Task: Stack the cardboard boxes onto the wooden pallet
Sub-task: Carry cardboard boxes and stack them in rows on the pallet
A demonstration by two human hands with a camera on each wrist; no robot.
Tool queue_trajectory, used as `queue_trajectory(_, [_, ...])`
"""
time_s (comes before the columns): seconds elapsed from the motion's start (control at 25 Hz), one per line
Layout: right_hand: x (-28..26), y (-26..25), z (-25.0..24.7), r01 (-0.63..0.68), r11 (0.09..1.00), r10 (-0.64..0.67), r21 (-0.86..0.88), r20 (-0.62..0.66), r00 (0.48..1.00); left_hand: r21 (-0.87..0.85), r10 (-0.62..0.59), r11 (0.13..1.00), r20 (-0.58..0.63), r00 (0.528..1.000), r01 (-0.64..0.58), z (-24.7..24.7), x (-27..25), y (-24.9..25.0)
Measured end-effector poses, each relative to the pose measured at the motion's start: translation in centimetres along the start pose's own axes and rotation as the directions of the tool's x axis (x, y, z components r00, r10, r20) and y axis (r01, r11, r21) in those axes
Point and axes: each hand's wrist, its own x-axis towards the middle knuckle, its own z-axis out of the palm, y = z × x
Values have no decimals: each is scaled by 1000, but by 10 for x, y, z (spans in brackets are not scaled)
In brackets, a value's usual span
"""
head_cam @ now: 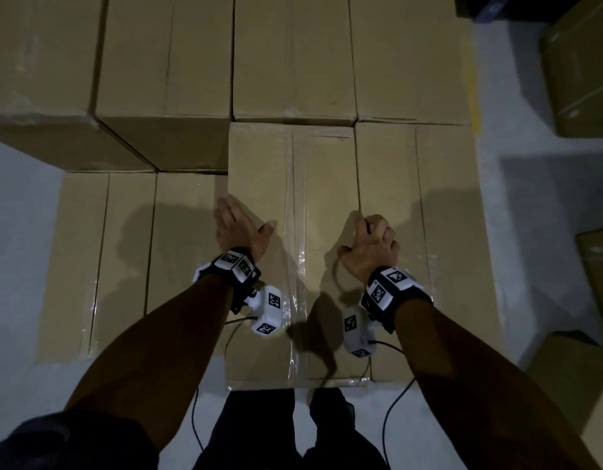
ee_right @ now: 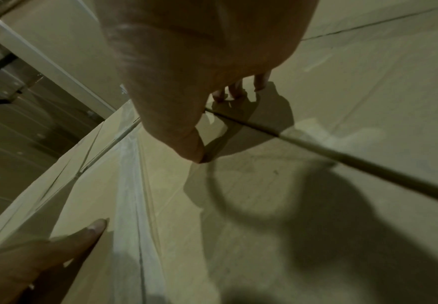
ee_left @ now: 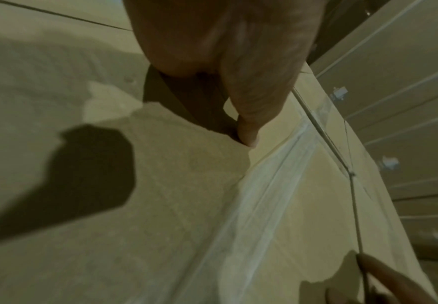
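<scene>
On the pale grey concrete floor (head_cam: pixel 18 198), the stack of large brown cardboard boxes (head_cam: pixel 164 56) stood two tiers high at the far side, one tier lower at the near left; no wooden pallet showed beneath. The tall tape-sealed brown cardboard box (head_cam: pixel 259 164) sat at the stack's near edge, tight against its neighbour on the right. It looked stiff and bulky, probably weighty, its clear tape (head_cam: pixel 295 300) slick; the bare side edges seemed the better hold. The left hand (head_cam: pixel 240 228) lay flat on its left edge, fingers straight. The right hand (head_cam: pixel 371 245) rested on top, fingers curled at the seam, gripping nothing I could make out.
</scene>
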Motion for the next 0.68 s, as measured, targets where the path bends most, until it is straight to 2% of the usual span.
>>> queue_trajectory(0.08, [-8,4,0,40,998,-38,-42,51,998,190,88,978,14,996,-89,-3,-8,0])
queue_trajectory(0.16, [-25,8,0,66,997,-61,-44,101,993,339,171,921,91,981,-192,-8,-23,1])
queue_trajectory(0.28, [-49,19,-1,37,991,-57,132,155,986,418,214,863,203,955,-282,-15,-51,4])
queue_trajectory(0.4, [-80,37,-9,-45,965,8,258,142,990,417,317,818,246,916,-396,-25,-83,11])
queue_trajectory(0.48, [-99,49,-15,-106,932,73,345,109,991,407,411,769,274,870,-492,-32,-103,22])
queue_trajectory(0.68, [-154,88,-23,-172,872,213,458,-40,976,416,627,566,344,699,-712,-22,-147,55])
